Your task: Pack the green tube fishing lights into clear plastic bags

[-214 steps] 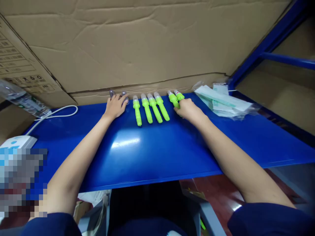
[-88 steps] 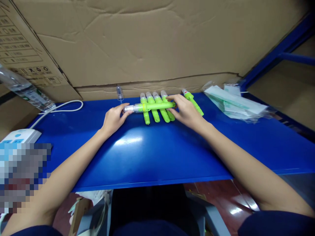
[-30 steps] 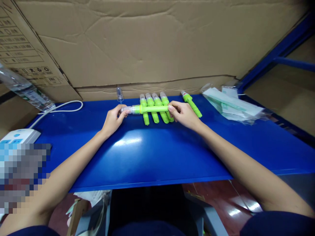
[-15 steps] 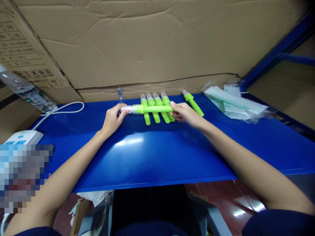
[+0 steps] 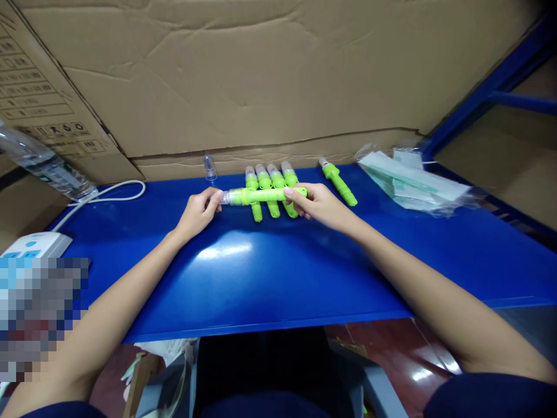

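Observation:
A bright green stick-shaped device with a clear cap (image 5: 265, 195) is held level between both hands, above the blue table (image 5: 270, 278). My left hand (image 5: 195, 213) pinches its clear end. The fingers of my right hand (image 5: 319, 203) are closed on the green end, with the thumb lying along the top. Behind and partly under it, several matching green sticks with clear caps (image 5: 261, 177) lie side by side. To their right rests another green stick (image 5: 342, 184), its tip seemingly uncapped. A loose clear cap (image 5: 210, 166) stands beyond my left hand.
Clear plastic bags with white and green contents (image 5: 413, 183) lie at the right. On the left are a water bottle (image 5: 52, 168), a white power strip (image 5: 41, 244) and its cable (image 5: 117, 198). A cardboard wall (image 5: 243, 87) closes off the back.
My right hand has shifted its grip along the green stick, so its end now shows past the fingers. The left hand still pinches the clear end. The view has shifted slightly.

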{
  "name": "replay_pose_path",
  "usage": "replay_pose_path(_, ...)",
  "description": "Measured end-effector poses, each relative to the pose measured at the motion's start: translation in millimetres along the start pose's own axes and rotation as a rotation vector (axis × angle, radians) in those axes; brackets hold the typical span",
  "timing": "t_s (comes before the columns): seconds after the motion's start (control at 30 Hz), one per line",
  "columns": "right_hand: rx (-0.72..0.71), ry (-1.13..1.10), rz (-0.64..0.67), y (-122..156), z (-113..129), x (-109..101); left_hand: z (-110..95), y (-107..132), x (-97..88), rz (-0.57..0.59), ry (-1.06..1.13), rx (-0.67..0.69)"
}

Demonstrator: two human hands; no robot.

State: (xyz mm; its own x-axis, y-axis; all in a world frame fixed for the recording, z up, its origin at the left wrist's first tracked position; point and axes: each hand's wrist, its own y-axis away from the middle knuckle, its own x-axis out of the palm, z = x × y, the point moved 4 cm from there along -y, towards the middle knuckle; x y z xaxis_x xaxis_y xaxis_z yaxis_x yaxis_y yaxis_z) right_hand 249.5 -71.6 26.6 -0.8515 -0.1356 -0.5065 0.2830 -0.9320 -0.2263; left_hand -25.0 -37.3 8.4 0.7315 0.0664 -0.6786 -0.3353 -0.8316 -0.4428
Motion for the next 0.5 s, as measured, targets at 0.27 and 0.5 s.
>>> replay_pose_path(0.27, -0.051, 0.148, 0.043, 1.3, 0.9, 1.2, 1.7, 0.3, 1.2, 0.037, -0.086, 0.056)
replay_pose_path(0.5, -0.119, 0.323, 0.058, 0.8, -0.6, 5.4, 4.7, 0.3, 4.5, 0.083, -0.171, 0.077)
